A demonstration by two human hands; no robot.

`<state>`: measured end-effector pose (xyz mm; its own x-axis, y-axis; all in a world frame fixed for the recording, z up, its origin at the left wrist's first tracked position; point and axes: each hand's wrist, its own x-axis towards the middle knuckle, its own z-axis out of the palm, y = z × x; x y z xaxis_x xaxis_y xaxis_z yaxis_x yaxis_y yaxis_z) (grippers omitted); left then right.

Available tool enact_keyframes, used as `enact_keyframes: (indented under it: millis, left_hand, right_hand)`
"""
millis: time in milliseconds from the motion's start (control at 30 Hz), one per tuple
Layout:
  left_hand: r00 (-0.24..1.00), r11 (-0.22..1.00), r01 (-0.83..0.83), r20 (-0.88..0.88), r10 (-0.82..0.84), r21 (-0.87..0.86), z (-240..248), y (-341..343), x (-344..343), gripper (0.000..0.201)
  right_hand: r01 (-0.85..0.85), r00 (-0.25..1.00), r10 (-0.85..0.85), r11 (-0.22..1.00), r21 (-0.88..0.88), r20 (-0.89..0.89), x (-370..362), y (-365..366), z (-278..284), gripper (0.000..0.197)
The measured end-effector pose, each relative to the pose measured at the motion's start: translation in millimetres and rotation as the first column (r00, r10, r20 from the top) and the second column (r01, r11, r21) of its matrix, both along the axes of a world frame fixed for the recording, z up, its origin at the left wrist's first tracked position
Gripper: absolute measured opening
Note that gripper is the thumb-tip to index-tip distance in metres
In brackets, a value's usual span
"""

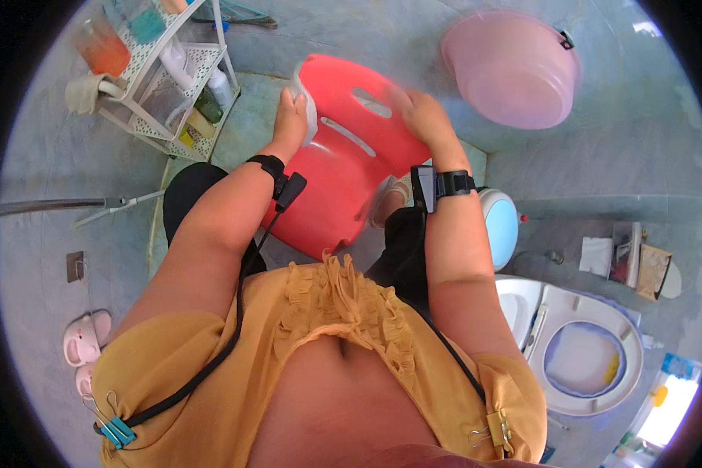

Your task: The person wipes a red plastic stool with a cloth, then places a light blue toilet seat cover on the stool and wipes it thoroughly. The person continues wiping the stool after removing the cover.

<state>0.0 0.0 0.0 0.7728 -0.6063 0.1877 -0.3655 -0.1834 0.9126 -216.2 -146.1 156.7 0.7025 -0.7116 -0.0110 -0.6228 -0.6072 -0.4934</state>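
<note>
Chair (320, 183), glossy red moulded plastic w/ slots in its backrest, is in front of me, below my chest. My L hand (290, 121) grips its L edge, thumb up, against a thin greyish-white strip (310, 109), prob. cloth. My R hand (425, 118) is at the backrest's R edge, fingers blurred; can't tell if they're closed. Round pink plastic basin (515, 74) is well apart, upper R. Step in hand looks like wiping the chair; next move prob. calls for steadying it while the strip slides along.
</note>
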Motion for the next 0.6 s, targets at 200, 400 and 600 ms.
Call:
enact_keyframes:
  millis: [200,400,600]
  left_hand:
    - [0.983,0.99,-0.003,-0.182,0.028,0.139,-32,5,-6,0.032]
    - [0.798,0.946,-0.323,-0.544,0.258,-0.025,-25,-20,-20,0.035]
    - [0.629,0.943,-0.28,-0.776,0.039,-0.179,-69,-61,-32,0.046]
  right_hand:
    - [0.029,0.998,-0.032,0.998,0.05,0.055,4,3,5,0.06]
    - [0.024,0.994,-0.045,0.98,0.196,0.104,2,-3,-5,0.057]
    - [-0.008,0.992,-0.015,0.984,0.18,0.125,-2,-9,-10,0.057]
